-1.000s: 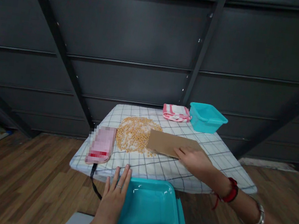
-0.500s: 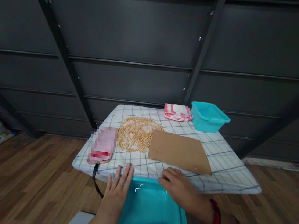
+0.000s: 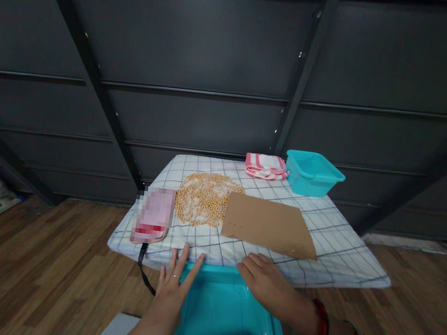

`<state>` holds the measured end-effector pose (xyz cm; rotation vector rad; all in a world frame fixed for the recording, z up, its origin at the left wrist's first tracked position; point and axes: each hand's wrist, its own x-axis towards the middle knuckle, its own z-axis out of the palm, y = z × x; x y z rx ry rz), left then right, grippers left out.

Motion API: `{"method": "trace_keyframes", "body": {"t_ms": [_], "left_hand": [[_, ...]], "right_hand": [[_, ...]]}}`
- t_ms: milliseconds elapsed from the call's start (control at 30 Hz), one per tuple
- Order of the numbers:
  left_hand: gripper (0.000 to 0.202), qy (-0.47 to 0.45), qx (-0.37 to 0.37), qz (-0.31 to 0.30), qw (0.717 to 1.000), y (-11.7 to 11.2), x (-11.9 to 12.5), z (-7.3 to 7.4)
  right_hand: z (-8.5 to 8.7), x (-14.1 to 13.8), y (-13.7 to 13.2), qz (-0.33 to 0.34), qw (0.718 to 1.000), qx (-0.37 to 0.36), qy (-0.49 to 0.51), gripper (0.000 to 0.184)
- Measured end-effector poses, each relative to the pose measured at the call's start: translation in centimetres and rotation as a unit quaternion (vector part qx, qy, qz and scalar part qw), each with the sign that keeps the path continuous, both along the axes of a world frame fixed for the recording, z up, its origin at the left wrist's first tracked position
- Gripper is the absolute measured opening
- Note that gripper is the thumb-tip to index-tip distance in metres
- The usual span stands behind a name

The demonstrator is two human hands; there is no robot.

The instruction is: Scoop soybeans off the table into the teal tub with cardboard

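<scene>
A teal plastic tub [image 3: 227, 318] is in front of me, its far rim against the near edge of the cloth-covered table [image 3: 344, 256]. My left hand [image 3: 173, 288] lies across its left rim, fingers spread and fingertips at the table edge; a ring is on one finger. My right hand [image 3: 269, 285] is curled over the tub's far right corner, fingers bent and thumb hidden. Past the hands, many small yellow beans or beads [image 3: 202, 200] lie spread on the cloth. A flat piece of brown cardboard [image 3: 269, 225] overlaps their right edge.
A smaller teal basket [image 3: 314, 174] stands at the table's back right, beside a folded pink-and-white towel [image 3: 266, 166]. At the left is a pink, partly pixelated object [image 3: 154, 216] with a black strap [image 3: 144, 275]. A dark panelled wall [image 3: 207, 43] rises behind.
My left hand has shifted slightly left and its fingers have spread wider, uncovering more of the tub's left rim. My right hand stays nearly in place.
</scene>
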<state>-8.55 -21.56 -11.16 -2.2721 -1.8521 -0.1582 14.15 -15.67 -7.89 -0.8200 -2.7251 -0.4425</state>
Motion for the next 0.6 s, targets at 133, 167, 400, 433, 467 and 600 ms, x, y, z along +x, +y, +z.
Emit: {"method": "trace_keyframes", "body": {"t_ms": [133,167,400,433,467,600], "left_hand": [[0.105,0.015,-0.027,-0.046,0.998,0.3,-0.6,0.7],[0.106,0.021,-0.030,-0.048,0.998,0.3,-0.6,0.8],[0.109,0.027,-0.023,-0.011,0.999,0.2,0.1,0.5],[0.109,0.023,-0.018,-0.004,1.000,0.3,0.1,0.5],[0.108,0.019,-0.014,-0.003,1.000,0.4,0.2,0.5],[0.105,0.009,-0.004,-0.005,1.000,0.5,0.4,0.4]], "right_hand": [[1.0,-0.1,0.4,0.008,1.000,-0.007,-0.010,0.015],[1.2,0.0,0.4,0.012,1.000,-0.010,-0.013,0.015],[1.3,0.1,0.1,0.015,0.999,-0.030,-0.003,0.016],[1.2,0.2,0.1,0.014,0.999,-0.031,0.001,0.015],[1.1,0.2,0.0,0.013,0.999,-0.032,0.006,0.015],[1.0,0.3,-0.1,0.009,0.999,-0.041,0.017,0.016]]}}
